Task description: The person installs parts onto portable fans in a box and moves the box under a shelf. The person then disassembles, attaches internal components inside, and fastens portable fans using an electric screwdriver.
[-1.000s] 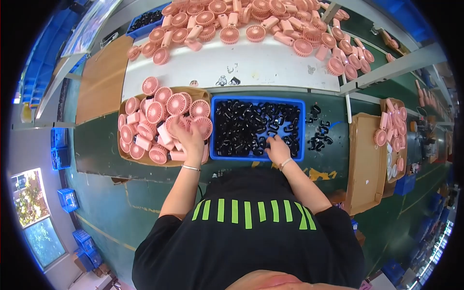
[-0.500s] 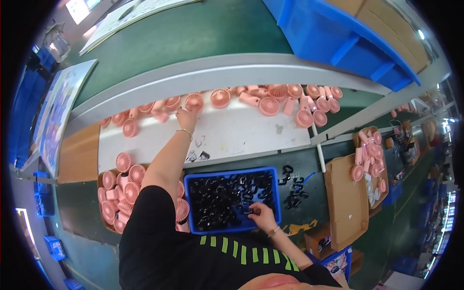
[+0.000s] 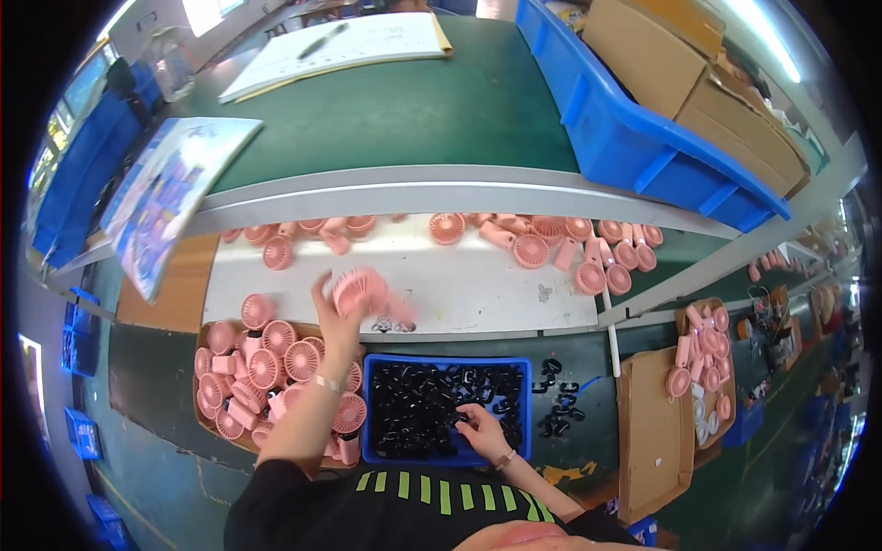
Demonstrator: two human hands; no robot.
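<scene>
A pink handheld fan point(image 3: 360, 292) is in my left hand point(image 3: 338, 317), held above the front of the white board point(image 3: 459, 294); motion blurs its handle. My right hand point(image 3: 482, 432) is over the right part of a blue tray point(image 3: 367, 404) full of small black plastic parts point(image 3: 413, 413). Its fingers are pinched round one small black part point(image 3: 462, 419), mostly covered by the fingertips. To the left of the tray, a cardboard box point(image 3: 204, 332) is heaped with more pink fans point(image 3: 266, 367).
Pink fans point(image 3: 531, 250) line the back of the board under a metal shelf beam point(image 3: 441, 191). Loose black parts point(image 3: 560, 413) lie right of the tray. Farther right stand an open carton point(image 3: 654, 432) and a box of fans point(image 3: 707, 340). A blue bin point(image 3: 661, 147) sits on the shelf.
My left hand has picked up a fan from the back row and brought it nearer. My right hand stays over the tray. The whole view has tilted upward.
</scene>
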